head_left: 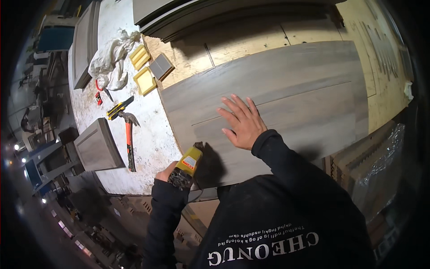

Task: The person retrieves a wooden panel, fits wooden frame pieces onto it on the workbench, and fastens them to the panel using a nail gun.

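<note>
My left hand (165,172) is wrapped round a yellow handheld power tool (190,162) with a black vented end; its exact kind is unclear. The tool is at the near left edge of a large grey-brown wood panel (286,105), and its dark nose points away from me. A shadow from it falls on the panel. With fingers spread, my right hand (244,123) lies flat on the panel's middle. A thin straight line runs along the panel beside those fingers. My left fingers are mostly hidden behind the tool.
Left of the panel lie a claw hammer (129,141), a yellow-black utility knife (120,107), red-handled pliers (99,95), yellow blocks (144,80), a grey block (161,67) and a white rag (109,67). Stacked panels (188,20) stand at the back. A framed door (99,145) overhangs the left edge.
</note>
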### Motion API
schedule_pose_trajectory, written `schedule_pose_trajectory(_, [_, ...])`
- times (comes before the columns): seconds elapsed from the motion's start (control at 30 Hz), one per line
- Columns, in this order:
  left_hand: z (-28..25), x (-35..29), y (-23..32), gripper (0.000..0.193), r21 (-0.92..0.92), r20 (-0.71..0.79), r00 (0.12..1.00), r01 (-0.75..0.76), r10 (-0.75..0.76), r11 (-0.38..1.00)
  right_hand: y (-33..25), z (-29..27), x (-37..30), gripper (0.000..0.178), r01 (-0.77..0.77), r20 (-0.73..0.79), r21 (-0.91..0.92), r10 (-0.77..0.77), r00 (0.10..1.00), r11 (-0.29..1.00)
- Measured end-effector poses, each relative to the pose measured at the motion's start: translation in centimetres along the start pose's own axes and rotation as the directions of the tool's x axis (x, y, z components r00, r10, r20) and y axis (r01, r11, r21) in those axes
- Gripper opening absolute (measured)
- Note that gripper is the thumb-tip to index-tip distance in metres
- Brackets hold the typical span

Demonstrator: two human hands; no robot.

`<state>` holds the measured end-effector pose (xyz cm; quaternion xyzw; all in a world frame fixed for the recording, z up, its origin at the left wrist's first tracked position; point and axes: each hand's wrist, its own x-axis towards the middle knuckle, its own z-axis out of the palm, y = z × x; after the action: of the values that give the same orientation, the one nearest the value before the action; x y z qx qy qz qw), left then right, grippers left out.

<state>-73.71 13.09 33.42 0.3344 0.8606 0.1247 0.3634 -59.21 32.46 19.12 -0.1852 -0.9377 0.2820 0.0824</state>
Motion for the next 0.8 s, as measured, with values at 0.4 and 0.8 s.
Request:
schedule_pose_trajectory(0.4, [-0.4,3.6,-0.2,0.027,0.216,0.088,0.996,-0.047,0.029,0.975,0.3,0.2,-0.2,0.056,-0.015,0.002,0.034,0.015,1.000,0.999])
schedule_pose_trajectory(0.8, [-1.3,6.6,-0.6,0.025,0.051,-0.118,0.975,-0.184,0.189,0.982,0.2,0.1,0.5,0.057,-0.011,-0.021,0.060,0.012,1.000,0.998])
